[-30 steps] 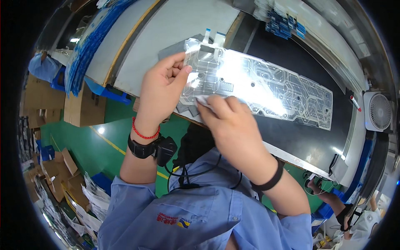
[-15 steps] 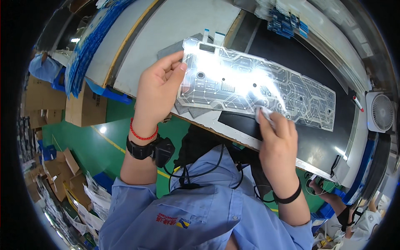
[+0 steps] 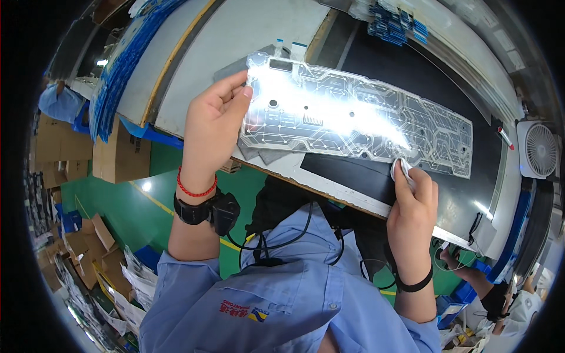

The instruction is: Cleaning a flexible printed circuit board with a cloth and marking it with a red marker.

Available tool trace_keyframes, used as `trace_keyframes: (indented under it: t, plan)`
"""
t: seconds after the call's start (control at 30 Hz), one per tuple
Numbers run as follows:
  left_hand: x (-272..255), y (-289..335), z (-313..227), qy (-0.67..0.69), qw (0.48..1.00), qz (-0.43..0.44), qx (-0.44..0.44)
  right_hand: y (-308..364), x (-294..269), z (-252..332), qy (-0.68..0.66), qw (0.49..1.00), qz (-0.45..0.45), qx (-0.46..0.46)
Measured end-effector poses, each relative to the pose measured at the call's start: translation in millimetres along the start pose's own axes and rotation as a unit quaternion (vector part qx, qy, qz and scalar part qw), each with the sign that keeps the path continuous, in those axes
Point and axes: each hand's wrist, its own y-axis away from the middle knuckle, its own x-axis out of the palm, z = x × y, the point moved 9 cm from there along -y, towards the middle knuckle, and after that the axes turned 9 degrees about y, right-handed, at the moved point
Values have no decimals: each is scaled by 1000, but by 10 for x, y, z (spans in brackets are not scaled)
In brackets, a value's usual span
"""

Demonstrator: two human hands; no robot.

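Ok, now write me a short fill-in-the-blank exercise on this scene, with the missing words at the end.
1. The left hand grips the clear patterned sheet by its ____ edge.
2. The right hand pinches a wad of cloth that is ____ in colour.
3. The braided cord around the left wrist is ____.
4. The fan stands toward the ____ side of the picture.

Missing words: left; white; red; right.

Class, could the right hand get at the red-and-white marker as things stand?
Probably yes: the way past the right end of the transparent patterned sheet to the marker looks free, though the right hand pinches a white cloth it may need to release.
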Motion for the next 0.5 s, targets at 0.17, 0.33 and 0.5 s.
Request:
trace_keyframes:
  t: [0.17,0.33,0.5]
  plan:
    - [6,-2,11,-4,1000,-3,5,-177,115,367,19,997,23,-70]
    - [119,-57,7,-16,1000,14,1,-390,182,861,-60,989,-7,-136]
    - [-42,-13,91,-19,999,-25,-19,-301,206,347,-31,995,-1,-92]
